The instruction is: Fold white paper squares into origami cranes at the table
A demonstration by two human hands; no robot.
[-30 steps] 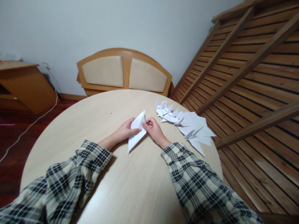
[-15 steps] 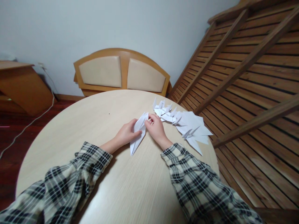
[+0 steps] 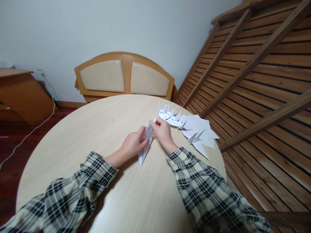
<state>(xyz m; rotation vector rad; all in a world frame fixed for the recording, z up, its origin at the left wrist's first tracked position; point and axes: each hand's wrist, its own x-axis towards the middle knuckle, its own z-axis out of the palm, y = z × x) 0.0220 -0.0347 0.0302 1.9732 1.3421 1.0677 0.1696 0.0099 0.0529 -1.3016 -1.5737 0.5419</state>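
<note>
A folded white origami paper [image 3: 145,151], long and pointed at its lower end, is held over the round table [image 3: 73,136]. My left hand [image 3: 132,144] grips its left side, the thumb lying across the front. At its upper right tip, my right hand [image 3: 163,131] pinches the paper between thumb and fingers. The exact fold under the right fingertips is too small to make out. Just beyond the right hand, several white folded paper cranes [image 3: 170,116] stand in a row.
White paper sheets [image 3: 206,129] lie beneath and beside the cranes near the table's right edge. A wooden headboard [image 3: 126,74] stands behind the table, a slatted wooden frame [image 3: 255,81] leans at the right, and a brown desk [image 3: 24,97] with a white cable [image 3: 31,129] is at the left.
My left hand and the folded paper have shifted slightly right and turned, so the paper shows narrower. My right hand still pinches its tip. The camera view has moved a little.
</note>
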